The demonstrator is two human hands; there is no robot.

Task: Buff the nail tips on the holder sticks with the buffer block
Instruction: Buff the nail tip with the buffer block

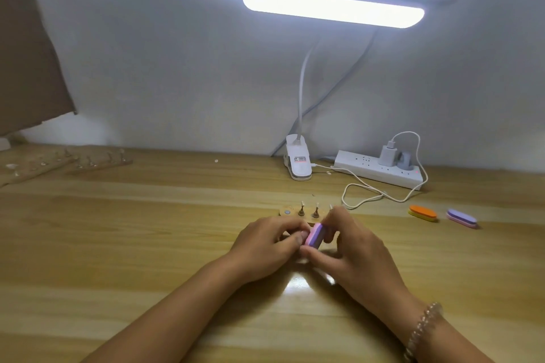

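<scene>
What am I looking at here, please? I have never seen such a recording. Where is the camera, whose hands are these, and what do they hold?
There is no machine: a person works with bare hands, and the one picture comes from a camera on the person's head, looking down. The right hand grips a pink and purple block. The left hand meets it with the thumb; what its curled fingers hold is hidden. Just behind them on the table stands a wooden holder with small sticks. Further right lie an orange block, a purple block, a power strip and a lamp.
</scene>
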